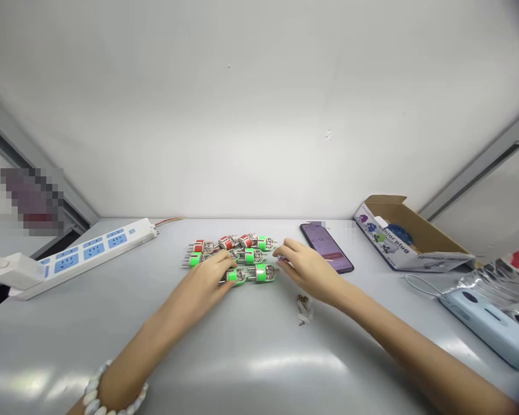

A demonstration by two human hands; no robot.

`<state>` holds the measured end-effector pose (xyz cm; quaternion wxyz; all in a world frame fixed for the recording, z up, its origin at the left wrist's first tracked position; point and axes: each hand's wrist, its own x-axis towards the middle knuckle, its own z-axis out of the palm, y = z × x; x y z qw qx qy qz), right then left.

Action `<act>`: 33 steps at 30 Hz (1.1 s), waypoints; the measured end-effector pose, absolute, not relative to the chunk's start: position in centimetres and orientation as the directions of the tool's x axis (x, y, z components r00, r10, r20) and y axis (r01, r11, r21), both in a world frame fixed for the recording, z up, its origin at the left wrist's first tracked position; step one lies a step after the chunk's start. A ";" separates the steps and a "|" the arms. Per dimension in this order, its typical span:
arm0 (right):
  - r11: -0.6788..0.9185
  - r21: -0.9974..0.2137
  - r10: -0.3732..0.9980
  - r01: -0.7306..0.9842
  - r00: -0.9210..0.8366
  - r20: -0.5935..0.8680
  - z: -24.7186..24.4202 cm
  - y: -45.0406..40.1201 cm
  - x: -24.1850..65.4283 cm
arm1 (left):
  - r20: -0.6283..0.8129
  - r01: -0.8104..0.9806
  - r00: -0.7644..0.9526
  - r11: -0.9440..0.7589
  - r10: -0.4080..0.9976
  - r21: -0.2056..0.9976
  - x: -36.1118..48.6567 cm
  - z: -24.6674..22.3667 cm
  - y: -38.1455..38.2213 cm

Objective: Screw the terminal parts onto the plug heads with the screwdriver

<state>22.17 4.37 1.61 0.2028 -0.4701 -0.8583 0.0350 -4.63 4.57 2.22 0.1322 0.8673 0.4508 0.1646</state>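
Observation:
Several plug parts lie in rows at the middle of the table, some with red bands like the red plug part point(203, 246), others green. My left hand point(214, 272) is closed on a green plug part point(237, 276) in the front row. To its right sits another green plug part point(265, 273). My right hand point(300, 262) is just right of that one, its thumb and fingers pinched together around something small, mostly hidden. Nearer me than the right hand is a little pile of small white and brass pieces point(303, 308).
A white and blue power strip point(93, 252) is at the left. Behind my right hand lies a phone point(327, 246). At the right stand an open cardboard box point(398, 236), a light blue device point(488, 325) with a cord, and clear plastic packaging point(486, 282).

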 end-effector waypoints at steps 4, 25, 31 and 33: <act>0.503 -0.304 0.849 0.809 -0.397 0.348 2.6 3.0 25.0 | 0.177 0.734 0.562 -0.586 0.808 0.343 -4.7 2.1 4.8; 0.472 -0.706 0.866 0.529 -0.126 0.484 3.6 0.4 27.4 | 0.314 0.666 0.722 -0.743 0.617 -0.071 0.8 0.1 5.4; 0.455 -0.537 0.889 0.710 -0.395 0.231 3.6 -0.4 26.8 | 0.345 0.618 0.741 -0.786 0.576 -0.018 0.5 0.0 3.9; 0.464 -0.446 0.871 0.766 -0.486 0.072 3.4 -0.5 26.7 | 0.343 0.608 0.739 -0.794 0.580 0.033 0.3 0.3 3.0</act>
